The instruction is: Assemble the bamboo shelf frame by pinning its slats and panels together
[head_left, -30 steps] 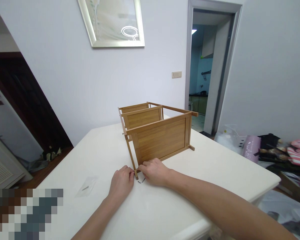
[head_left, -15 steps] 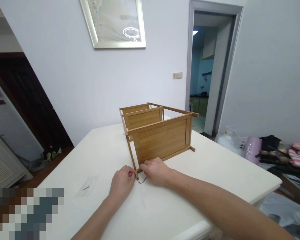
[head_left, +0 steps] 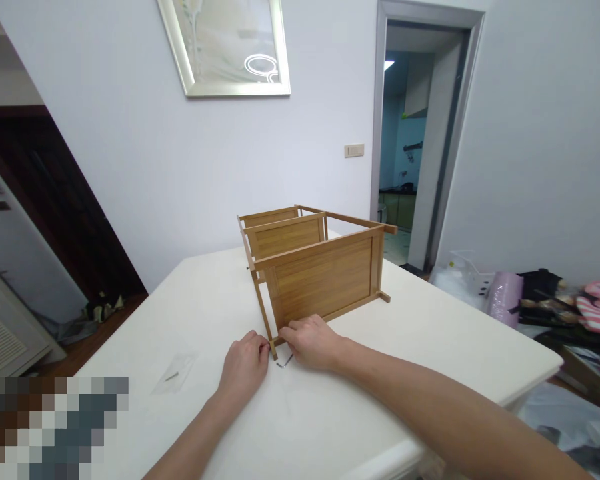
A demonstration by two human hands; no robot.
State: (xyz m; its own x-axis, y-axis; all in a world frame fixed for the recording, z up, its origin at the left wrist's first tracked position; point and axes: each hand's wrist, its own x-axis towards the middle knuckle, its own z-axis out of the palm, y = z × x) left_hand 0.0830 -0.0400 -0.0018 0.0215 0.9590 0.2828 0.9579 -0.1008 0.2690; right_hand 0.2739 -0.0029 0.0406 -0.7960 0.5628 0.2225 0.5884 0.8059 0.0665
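A brown wooden shelf rack [head_left: 325, 273] lies on its side across the white table [head_left: 210, 293]. My right hand [head_left: 310, 341] is closed on the rack's lower edge near its front corner. At the outer side of that corner, my left hand [head_left: 246, 360] is closed, its fingertips pinched against the leg; whatever they hold is too small or hidden to make out. A bent hex key [head_left: 283, 365] shows on the table between my hands, one end hidden by my right hand. Left of my left hand lies a clear plastic bag [head_left: 180, 372] with a screw [head_left: 172, 377] on it.
The wall behind the table bears a framed picture [head_left: 237, 90] and a switch plate [head_left: 354, 151]. A doorway [head_left: 405, 147] opens at the back right. On the right, a pink roll [head_left: 505, 300] and piled goods stand beyond the table edge.
The fingers of my left hand have shifted slightly at the rack's leg. My right hand and the rack have stayed in place.
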